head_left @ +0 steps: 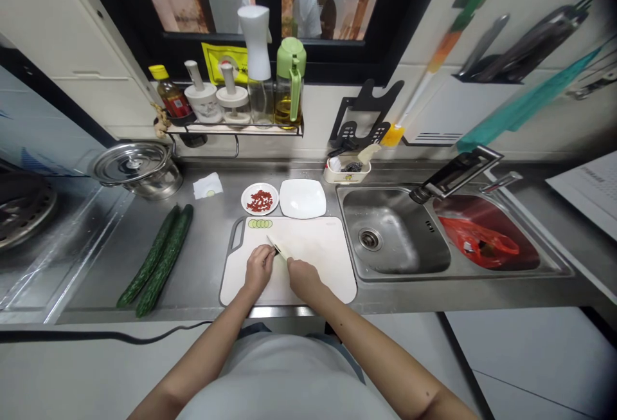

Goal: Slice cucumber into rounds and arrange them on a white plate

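Note:
On the white cutting board [318, 259], my right hand [304, 280] grips a small knife [278, 247], its pale blade slanting away to the upper left. Close beside the blade, my left hand [259, 270] is closed, fingertips pressed together. A small dark bit shows at those fingertips, but what they hold is too hidden to name. Thin cucumber slices [260, 224] overlap in a row at the board's top left. Behind the board stand a small plate of chopped red pieces [260, 200] and a white square plate [303, 199].
Two whole cucumbers [166, 259] lie left of the board. A lidded steel pot [154, 179] and a white paper [207, 183] sit behind them. At right is a double sink [402, 272] with a red plastic bag [477, 243]. Bottles and jars fill a wall rack [231, 129].

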`<state>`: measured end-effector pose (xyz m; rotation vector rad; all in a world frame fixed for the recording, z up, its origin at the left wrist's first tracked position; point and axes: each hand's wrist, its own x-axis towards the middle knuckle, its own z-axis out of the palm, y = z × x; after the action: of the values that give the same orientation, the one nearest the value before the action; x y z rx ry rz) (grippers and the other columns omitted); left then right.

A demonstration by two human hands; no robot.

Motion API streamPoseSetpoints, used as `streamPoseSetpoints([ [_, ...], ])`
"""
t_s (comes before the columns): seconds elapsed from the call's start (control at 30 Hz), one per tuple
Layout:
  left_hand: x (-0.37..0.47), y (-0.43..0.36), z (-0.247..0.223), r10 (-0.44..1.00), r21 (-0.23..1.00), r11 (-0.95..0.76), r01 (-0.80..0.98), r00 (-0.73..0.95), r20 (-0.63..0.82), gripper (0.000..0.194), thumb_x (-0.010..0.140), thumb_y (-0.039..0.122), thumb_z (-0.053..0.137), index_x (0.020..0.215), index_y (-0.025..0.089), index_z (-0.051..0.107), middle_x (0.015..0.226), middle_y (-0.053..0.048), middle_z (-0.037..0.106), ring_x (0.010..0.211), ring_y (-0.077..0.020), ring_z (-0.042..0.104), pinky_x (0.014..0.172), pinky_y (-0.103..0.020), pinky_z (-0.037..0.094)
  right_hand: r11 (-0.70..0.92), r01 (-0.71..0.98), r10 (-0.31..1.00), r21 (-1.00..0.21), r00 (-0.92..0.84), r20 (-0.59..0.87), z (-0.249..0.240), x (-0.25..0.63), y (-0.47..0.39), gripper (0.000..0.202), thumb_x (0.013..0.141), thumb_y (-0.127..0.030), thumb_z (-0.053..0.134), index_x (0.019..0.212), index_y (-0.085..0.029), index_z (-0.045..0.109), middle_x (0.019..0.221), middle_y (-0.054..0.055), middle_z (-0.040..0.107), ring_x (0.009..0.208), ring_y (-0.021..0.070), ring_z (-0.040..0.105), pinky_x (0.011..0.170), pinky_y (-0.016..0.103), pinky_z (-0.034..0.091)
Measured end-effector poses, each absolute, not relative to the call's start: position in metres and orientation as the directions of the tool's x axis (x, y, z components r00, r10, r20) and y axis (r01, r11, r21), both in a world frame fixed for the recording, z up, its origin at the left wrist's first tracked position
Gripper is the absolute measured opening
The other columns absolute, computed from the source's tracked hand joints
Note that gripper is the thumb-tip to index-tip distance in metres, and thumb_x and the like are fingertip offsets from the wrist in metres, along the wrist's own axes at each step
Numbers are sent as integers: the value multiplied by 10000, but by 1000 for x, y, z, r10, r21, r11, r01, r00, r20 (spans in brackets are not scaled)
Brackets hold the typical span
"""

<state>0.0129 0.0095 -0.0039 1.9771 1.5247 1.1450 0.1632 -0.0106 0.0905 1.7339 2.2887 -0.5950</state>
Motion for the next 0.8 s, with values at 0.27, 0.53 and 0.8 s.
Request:
streamPoseSetpoints([
  [0.27,12,10,-5,924,721,-344,601,81,373,176,891,221,440,865,198,613,871,-51,638,848,-175,577,779,-319,472,229,950,861,-214,-300,-410,91,159,-3,290,872,-76,329,1057,-134,546,898,120,664,894,205,643,739,292,471],
  [0.53,12,10,-7,925,725,-341,598,74,373,167,893,223,441,852,200,602,848,-45,626,824,-173,571,749,-309,466,236,949,861,-211,-305,-407,87,154,6,283,860,-67,365,1073,-134,539,920,119,660,908,195,642,736,267,469],
  [0.8,13,10,-7,930,739,-327,589,64,361,175,896,239,442,855,201,608,849,-50,630,827,-173,580,755,-313,473,194,960,843,-200,-268,-466,92,169,-12,300,865,-67,331,1074,-135,535,922,134,660,922,218,637,742,294,463],
])
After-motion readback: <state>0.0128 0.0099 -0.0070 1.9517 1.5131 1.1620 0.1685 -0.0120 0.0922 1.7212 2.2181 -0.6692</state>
